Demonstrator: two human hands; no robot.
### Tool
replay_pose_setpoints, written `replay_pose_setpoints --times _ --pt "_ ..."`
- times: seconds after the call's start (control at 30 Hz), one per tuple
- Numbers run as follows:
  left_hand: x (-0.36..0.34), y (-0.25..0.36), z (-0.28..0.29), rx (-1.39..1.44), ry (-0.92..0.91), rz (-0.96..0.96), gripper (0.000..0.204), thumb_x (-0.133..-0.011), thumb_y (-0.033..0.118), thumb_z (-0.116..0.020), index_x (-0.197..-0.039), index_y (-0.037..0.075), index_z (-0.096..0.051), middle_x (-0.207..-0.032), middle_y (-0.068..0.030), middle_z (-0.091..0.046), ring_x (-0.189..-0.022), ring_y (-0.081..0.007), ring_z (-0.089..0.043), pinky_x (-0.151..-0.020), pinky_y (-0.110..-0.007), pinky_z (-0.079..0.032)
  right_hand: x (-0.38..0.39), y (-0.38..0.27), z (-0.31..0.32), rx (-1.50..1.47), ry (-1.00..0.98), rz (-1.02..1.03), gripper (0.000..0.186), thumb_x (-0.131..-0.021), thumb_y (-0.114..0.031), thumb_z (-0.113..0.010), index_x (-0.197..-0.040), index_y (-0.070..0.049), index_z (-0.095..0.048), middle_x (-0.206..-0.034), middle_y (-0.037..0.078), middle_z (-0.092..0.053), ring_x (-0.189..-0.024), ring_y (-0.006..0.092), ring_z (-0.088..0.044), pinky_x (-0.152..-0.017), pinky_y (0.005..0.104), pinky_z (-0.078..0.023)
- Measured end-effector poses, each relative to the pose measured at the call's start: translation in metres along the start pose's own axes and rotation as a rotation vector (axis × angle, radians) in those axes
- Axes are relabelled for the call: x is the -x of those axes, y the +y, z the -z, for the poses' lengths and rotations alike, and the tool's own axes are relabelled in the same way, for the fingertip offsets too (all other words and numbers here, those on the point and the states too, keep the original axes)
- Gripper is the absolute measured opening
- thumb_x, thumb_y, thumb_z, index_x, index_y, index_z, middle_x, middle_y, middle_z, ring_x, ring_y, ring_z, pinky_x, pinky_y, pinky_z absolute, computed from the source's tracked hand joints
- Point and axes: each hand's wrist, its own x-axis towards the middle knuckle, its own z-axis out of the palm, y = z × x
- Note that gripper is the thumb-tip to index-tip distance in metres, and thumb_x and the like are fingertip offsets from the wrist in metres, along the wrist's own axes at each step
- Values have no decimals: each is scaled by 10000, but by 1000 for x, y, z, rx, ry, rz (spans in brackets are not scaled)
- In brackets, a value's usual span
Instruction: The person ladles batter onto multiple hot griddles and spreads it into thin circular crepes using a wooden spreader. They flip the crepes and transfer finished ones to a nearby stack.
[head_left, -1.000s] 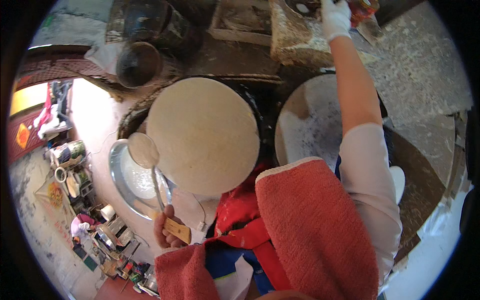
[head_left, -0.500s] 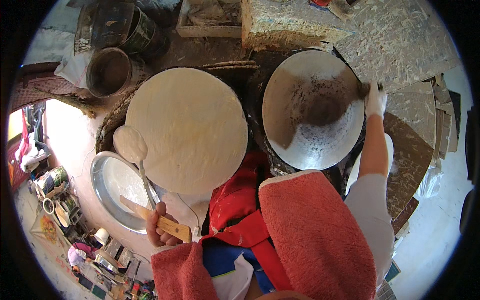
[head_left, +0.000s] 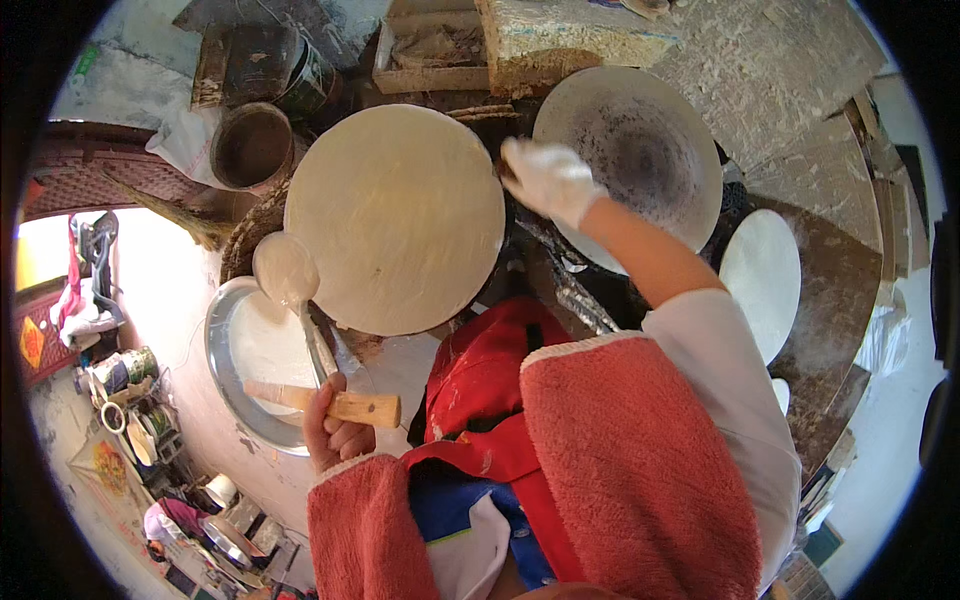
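Note:
My left hand is closed around the handle of a ladle and the wooden handle of a flat spatula. The ladle's bowl, coated with pale batter, hangs beside the left griddle; the spatula's blade lies over a metal basin of whitish batter. A smooth cream-coloured layer covers the round left griddle. My right hand, in a white glove, is at that griddle's right edge with fingers curled; what they hold is hidden. My right forearm crosses the bare, dark-centred right griddle.
A pale round disc lies on the brown surface at the right. Behind the griddles stand a brown bucket, a shallow box and a rough block. At lower left, another person is beside cluttered goods.
My right hand has moved left from the right griddle's far-right rim to the left griddle's edge. The right griddle's shiny and dark patches now look evenly dull. My left hand keeps both tools.

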Motion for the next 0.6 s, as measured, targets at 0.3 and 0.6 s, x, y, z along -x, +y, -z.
replay_pose_setpoints --times 0.3,0.6 --pt "-9 25 4 -108 -128 290 113 -1001 158 -439 -892 131 -443 -492 89 -260 -330 -14 -215 -273 -188 -189 244 -20 -89 -309 713 -498 363 -710 -89 -752 -1027 -120 -578 -1101 113 -625 -896 312 -647 -774 369 -532" --pt "-41 29 -20 -116 32 235 174 -1013 174 -395 -845 138 -367 -447 97 -195 -307 -23 -159 -296 -205 -142 246 73 -55 -1276 1583 -1162 336 -797 -107 -710 -1062 -6 -531 -896 120 -639 -630 196 -618 -514 330 -548"
